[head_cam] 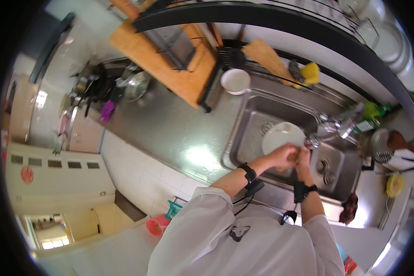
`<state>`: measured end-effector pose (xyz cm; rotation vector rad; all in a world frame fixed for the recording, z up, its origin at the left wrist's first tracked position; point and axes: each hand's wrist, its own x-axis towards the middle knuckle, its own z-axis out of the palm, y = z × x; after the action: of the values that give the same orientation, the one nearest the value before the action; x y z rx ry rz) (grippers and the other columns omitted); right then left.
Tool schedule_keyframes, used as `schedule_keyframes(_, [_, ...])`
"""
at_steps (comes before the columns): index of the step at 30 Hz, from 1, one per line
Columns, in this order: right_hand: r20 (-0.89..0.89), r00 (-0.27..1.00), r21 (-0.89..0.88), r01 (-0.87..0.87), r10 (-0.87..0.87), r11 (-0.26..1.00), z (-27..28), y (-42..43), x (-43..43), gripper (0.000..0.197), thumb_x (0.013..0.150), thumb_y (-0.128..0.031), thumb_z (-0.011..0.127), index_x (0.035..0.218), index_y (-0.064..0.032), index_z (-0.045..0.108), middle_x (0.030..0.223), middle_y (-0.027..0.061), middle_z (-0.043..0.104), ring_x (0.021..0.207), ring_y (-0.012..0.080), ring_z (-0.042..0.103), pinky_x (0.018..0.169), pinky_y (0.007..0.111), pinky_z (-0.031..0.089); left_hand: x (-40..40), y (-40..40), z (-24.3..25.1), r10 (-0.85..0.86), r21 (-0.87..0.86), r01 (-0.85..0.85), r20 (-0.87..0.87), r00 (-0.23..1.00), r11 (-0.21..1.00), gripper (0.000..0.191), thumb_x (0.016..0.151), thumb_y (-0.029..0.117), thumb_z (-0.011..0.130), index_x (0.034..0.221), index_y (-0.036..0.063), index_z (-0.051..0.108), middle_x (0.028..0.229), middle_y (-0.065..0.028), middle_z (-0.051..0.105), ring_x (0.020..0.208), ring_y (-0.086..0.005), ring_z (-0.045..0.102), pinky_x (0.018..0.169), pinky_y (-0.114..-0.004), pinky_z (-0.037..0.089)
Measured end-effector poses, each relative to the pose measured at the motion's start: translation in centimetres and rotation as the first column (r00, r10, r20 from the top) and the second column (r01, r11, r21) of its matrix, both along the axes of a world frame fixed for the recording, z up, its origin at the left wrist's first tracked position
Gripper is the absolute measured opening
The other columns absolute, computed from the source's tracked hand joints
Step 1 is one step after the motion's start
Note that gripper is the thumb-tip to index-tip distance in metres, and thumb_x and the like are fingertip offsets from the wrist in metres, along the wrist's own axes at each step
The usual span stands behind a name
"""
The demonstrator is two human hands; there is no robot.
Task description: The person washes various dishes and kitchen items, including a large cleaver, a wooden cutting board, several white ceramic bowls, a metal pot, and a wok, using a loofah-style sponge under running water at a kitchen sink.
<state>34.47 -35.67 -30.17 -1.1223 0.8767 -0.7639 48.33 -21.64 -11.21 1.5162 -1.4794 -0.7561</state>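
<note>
My left hand (282, 156) and my right hand (303, 158) meet over the divider of the double stainless steel sink (245, 138), close to the faucet spout (312, 140). Their fingers are curled and blurred, and a small yellowish-brown patch shows between them. Whether either hand grips something I cannot tell. Just beyond the left hand a white plate (283, 135) lies in the left basin, with brownish marks near its far rim. The hands hide its near right edge. Below the right hand, a drain strainer (321, 166) sits in the right basin.
A white bowl (235, 81) stands at the sink's back left corner. Behind the sink are a wooden board (269, 60) and a yellow sponge or cloth (308, 74). Green bottles (371, 117) stand beside the faucet. A black dish rack (262, 15) overhangs the back. A dark cloth (349, 208) hangs at right.
</note>
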Motion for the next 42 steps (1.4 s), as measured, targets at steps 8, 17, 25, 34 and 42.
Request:
schedule_keyframes(8, [0.099, 0.917, 0.542, -0.376, 0.387, 0.752, 14.0, 4.0, 1.5, 0.038, 0.092, -0.036, 0.041, 0.12, -0.0113, 0.045, 0.108, 0.0052, 0.058, 0.09, 0.022, 0.059, 0.069, 0.038, 0.05, 3.7, 7.3, -0.2, 0.142, -0.106, -0.095, 0.667, 0.732, 0.99, 0.025, 0.062, 0.009, 0.068, 0.085, 0.0154, 0.06, 0.084, 0.0004, 0.053, 0.085, -0.0213, 0.056, 0.077, -0.038, 0.039])
schedule_keyframes(17, [-0.757, 0.294, 0.126, -0.811, 0.583, 0.572, 19.7, 3.9, 0.2, 0.036, 0.08, -0.027, 0.068, 0.104, -0.0012, 0.062, 0.088, 0.0051, 0.066, 0.08, 0.0116, 0.059, 0.071, 0.028, 0.046, 9.9, 4.6, 1.2, 0.001, 0.259, 0.033, -0.129, 0.992, 0.965, 0.036, 0.065, -0.003, 0.07, 0.099, 0.0015, 0.061, 0.089, -0.0099, 0.066, 0.08, -0.017, 0.061, 0.073, -0.031, 0.048])
schedule_keyframes(25, [0.008, 0.895, 0.361, -0.419, 0.446, 0.833, 15.4, 5.8, -1.4, 0.025, 0.077, -0.012, 0.07, 0.099, -0.0023, 0.064, 0.086, 0.0032, 0.066, 0.073, 0.0083, 0.06, 0.064, 0.023, 0.046, 2.4, 0.5, 0.2, 0.509, -0.262, -0.469, 0.113, 0.853, 0.844, 0.042, 0.076, 0.001, 0.058, 0.117, 0.0077, 0.056, 0.108, -0.0099, 0.057, 0.096, -0.0274, 0.056, 0.086, -0.038, 0.044])
schedule_keyframes(34, [0.133, 0.945, 0.482, -0.326, 0.3, 0.813, 15.3, 6.5, -1.0, 0.015, 0.085, -0.006, 0.06, 0.099, -0.0009, 0.061, 0.088, 0.0045, 0.066, 0.079, 0.0133, 0.062, 0.072, 0.028, 0.05, 2.2, 0.1, -0.8, 0.531, -0.112, -0.519, 0.175, 0.829, 0.847, 0.04, 0.072, 0.002, 0.053, 0.111, 0.0102, 0.06, 0.107, -0.0118, 0.059, 0.095, -0.0336, 0.055, 0.081, -0.04, 0.046])
schedule_keyframes(42, [0.273, 0.959, 0.671, -0.135, -0.074, 0.729, 16.8, 6.4, 2.1, 0.016, 0.091, -0.012, 0.052, 0.103, -0.0037, 0.056, 0.097, 0.0053, 0.064, 0.085, 0.0166, 0.062, 0.075, 0.03, 0.049, -0.9, 6.1, -2.7, 0.669, -0.078, -0.665, 0.055, 0.741, 0.743, 0.04, 0.073, -0.001, 0.053, 0.112, 0.0058, 0.058, 0.11, -0.0161, 0.055, 0.089, -0.0323, 0.056, 0.084, -0.038, 0.046])
